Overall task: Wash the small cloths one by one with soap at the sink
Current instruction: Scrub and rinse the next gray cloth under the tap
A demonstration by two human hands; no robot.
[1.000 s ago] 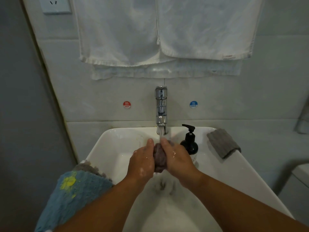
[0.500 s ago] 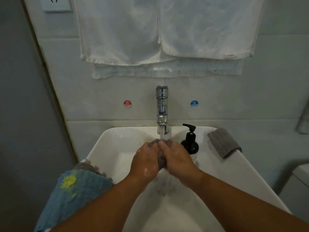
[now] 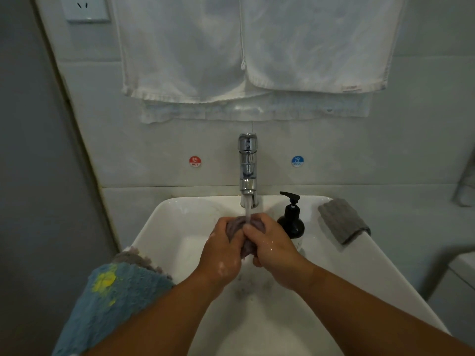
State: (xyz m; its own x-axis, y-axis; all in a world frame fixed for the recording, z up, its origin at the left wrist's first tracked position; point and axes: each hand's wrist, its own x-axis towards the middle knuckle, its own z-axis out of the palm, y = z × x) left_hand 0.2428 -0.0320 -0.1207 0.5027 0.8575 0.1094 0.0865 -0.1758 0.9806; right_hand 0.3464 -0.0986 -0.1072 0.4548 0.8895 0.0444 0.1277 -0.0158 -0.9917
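One soap bottle [image 3: 291,222] beside right hand [image 3: 272,246] — grey cloth [image 3: 343,219] on sink [image 3: 377,265] rim.

**Colours and patterns**

Mauve-grey for the small bunched wet cloth [image 3: 233,224]. Teal-blue with a yellow blotch on the fluffy cloth [image 3: 115,301]. Grey ribbing on the folded knit cloth [image 3: 343,219]. Glossy black for the round pump bottle [image 3: 291,223].
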